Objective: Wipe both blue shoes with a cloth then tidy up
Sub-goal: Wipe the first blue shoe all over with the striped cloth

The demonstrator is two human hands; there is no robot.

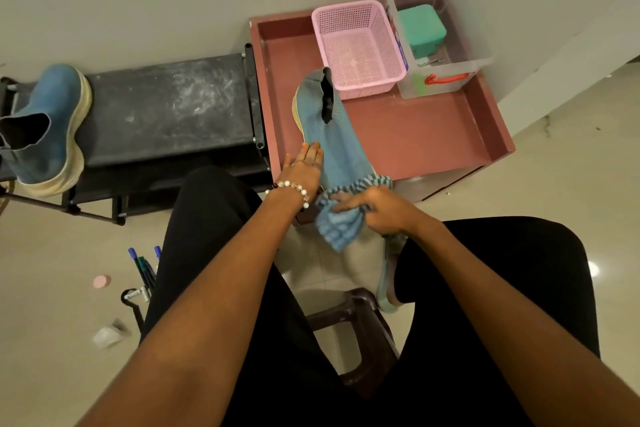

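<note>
Left hand (304,163) flat on blue shoe (332,139) (overhanging tray edge (277,135)), right hand (377,208) gripping cloth (337,224)

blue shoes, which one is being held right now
The blue shoe on the reddish tray: the left hand rests on it. The other blue shoe sits untouched on the black rack.

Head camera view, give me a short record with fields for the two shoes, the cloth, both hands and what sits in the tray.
shoe being wiped: blue knit shoe with cream sole, lying across the front of the reddish-brown tray
second shoe: blue shoe with thick cream sole, on its side on the black rack shelf
cloth: blue striped cloth, bunched at the first shoe's near end
left hand: flat on the shoe, fingers straight
right hand: grips the cloth
tray contents: pink mesh basket, clear plastic box holding a teal container
</note>
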